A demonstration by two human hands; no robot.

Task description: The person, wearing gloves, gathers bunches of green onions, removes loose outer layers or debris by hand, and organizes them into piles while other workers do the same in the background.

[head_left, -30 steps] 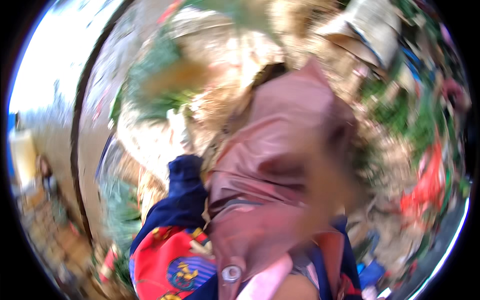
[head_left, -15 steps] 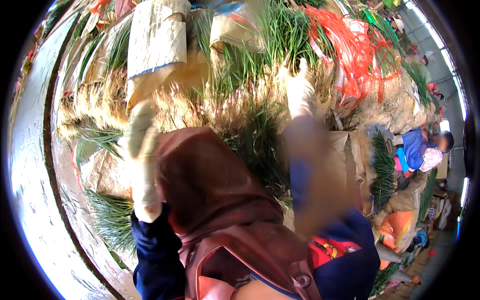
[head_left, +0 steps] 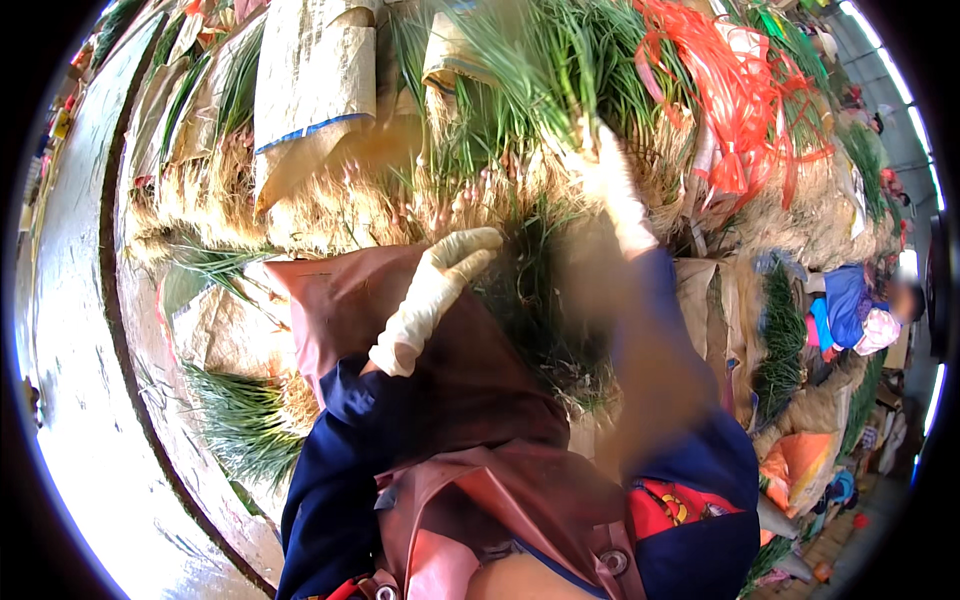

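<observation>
My right hand (head_left: pixel 610 180), in a pale glove, is closed round the lower stems of a bunch of green onions (head_left: pixel 560 75). The bunch's leaves fan away up and to the left, and my palm hides part of its roots. My left hand (head_left: pixel 445 285), also gloved, is over the brown apron (head_left: pixel 400 400) on my lap. Its fingers are stretched to the right, a gap shows between them, and nothing is in them. Beyond my hands lies a row of onions with pinkish bulbs (head_left: pixel 440 215) and straw-coloured roots (head_left: pixel 340 215).
Red plastic strips (head_left: pixel 725 110) lie over the onions at the right. A whitish woven sack (head_left: pixel 315 75) covers bundles at the far left. A tied onion bundle (head_left: pixel 240 415) lies left of my lap. Another person (head_left: pixel 850 310) is farther off at the right.
My left hand has swung right from the left of the apron to over it. My right hand has closed on onion stems, and the bunch now tilts up and left.
</observation>
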